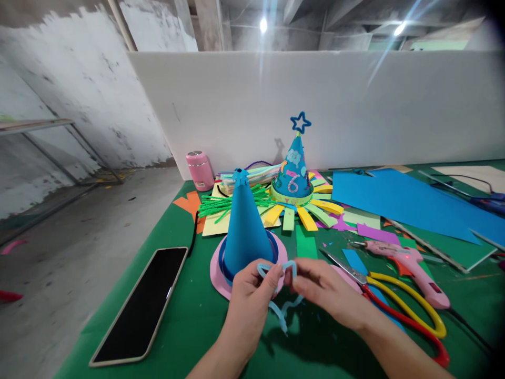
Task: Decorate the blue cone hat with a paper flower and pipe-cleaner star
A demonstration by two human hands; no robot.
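Between my two hands is a light blue pipe cleaner [282, 319], bent into zigzag corners with its lower part hanging below the fingers. My left hand [252, 300] pinches it between thumb and forefinger. On the other side, my right hand [327, 289] grips the same pipe cleaner near an upper corner, its fingertips partly hidden. Just behind the hands stands a plain blue paper cone hat [244, 226] on a pink round brim [216, 271]. Farther back is a decorated blue party hat [292, 168], topped by a dark blue star [300, 122] and ringed with yellow and green paper strips.
A phone [142, 305] lies at left. Scissors [394, 295] with red and yellow handles and a pink glue gun [410, 263] lie at right. Green pipe cleaners [215, 204], a pink bottle [200, 171] and blue sheets [394, 202] sit farther back, before a white panel [355, 105].
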